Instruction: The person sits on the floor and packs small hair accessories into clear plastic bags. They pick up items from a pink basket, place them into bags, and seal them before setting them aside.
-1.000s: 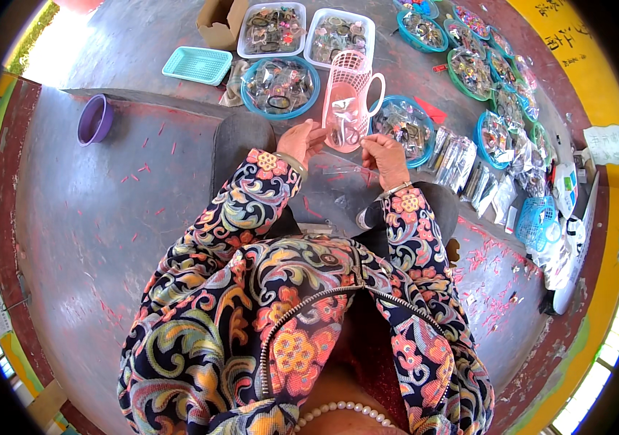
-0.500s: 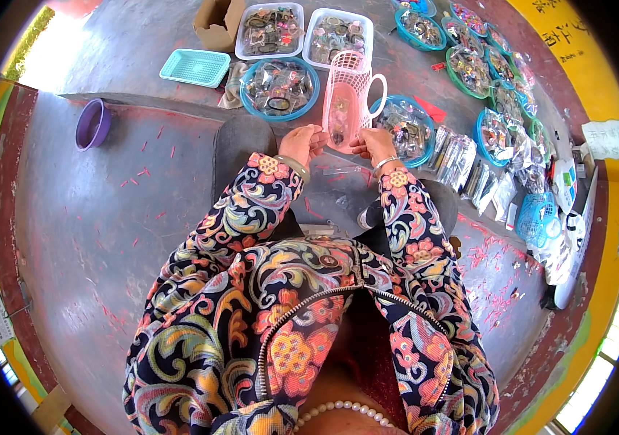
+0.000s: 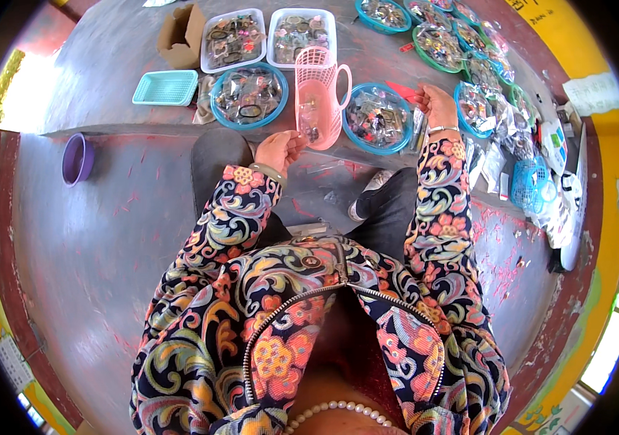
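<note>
A pink plastic basket with a side handle lies tilted between two blue bowls, its mesh wall toward the far side. Small items show inside it. My left hand is beside its near left corner, fingers curled together; what they pinch, if anything, is too small to make out. Off to the right, my right hand has its fingers bent inward above silver packets, close to a red paper piece. Whether it grips anything is hidden. The right blue bowl is full of bagged trinkets.
Another blue bowl, white trays, a turquoise basket and a cardboard box stand at the far left. Several filled bowls crowd the far right, near a blue mesh basket. A purple basin sits left.
My right hand has left the pink basket's near end and moved right to the packets. My left hand stays by the basket. The whole view has shifted slightly.
</note>
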Tool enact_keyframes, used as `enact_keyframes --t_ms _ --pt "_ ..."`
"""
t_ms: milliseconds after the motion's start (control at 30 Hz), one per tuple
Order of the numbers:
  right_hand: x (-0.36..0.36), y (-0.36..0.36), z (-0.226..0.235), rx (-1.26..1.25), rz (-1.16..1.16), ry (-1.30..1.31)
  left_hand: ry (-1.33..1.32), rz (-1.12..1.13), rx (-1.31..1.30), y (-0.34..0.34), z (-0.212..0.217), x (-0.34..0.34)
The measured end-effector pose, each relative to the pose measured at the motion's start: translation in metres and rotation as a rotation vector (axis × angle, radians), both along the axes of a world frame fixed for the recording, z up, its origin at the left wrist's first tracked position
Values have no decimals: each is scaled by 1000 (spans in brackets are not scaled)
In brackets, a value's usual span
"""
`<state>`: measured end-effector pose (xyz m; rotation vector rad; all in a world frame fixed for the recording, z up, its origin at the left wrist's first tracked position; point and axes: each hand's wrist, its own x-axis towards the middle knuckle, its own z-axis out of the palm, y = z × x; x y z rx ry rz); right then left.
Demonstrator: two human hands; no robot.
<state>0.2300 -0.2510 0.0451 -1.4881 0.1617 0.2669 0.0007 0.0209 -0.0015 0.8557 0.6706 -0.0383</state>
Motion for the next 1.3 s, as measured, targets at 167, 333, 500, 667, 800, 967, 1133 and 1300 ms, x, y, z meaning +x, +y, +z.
enact_keyframes --t_ms 167,333,500,667,800,967,1133,1300 --pt "30 -59 -74 -1002 452 27 -16 -183 -10 -8 -7 0" --pt "20 -19 -123 -1587 804 -397 16 -205 -7 -9 -2 2" --pt "-11 19 -133 -1618 1111 -462 31 -221 15 -9 -4 1" --pt "-7 48 -137 -1593 913 -353 55 -192 30 -5 -5 -4" --pt "13 24 -157 -1491 839 -400 62 -246 23 -13 -2 0" --pt "12 18 -155 -1361 714 -345 69 -251 21 -12 0 0" --pt "15 21 -160 -1432 567 -156 77 -271 27 -14 1 1" --pt "21 23 -173 -1472 602 -121 74 -275 19 -13 0 1"
